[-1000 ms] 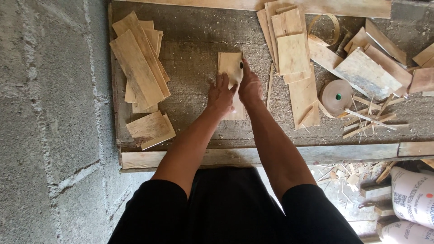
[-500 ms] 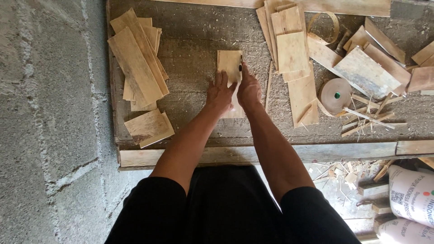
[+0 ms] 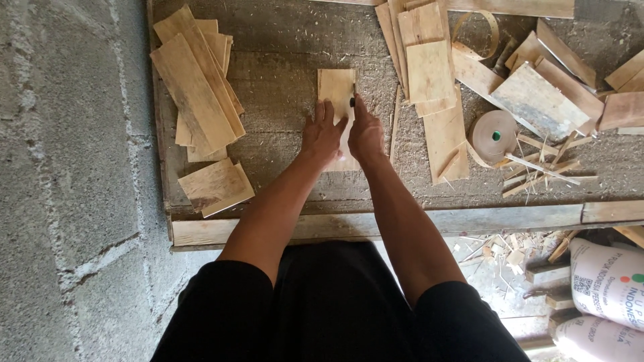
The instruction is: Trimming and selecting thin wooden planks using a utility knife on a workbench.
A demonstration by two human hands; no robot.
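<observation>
A: Hands first. Left hand lies flat, fingers spread, pressing down on a thin pale rectangular wooden slat at the middle of the rough grey workbench.

B: And the right hand?

A: Closed around a small dark-tipped marking tool, held against the slat's right edge. What kind of tool it is I cannot tell; too small.

B: Progress?

A: Judging by layout only: a loose stack of long light-brown wooden slats sits well to the left, another heap of similar boards to the right, just beyond the right hand. One slat is under the hands; whether either pile is finished stock, I cannot say. No mark is visible on the slat.

B: Other items?

A: A tan roll of tape lies near the right heap, among thin wood splinters.
</observation>
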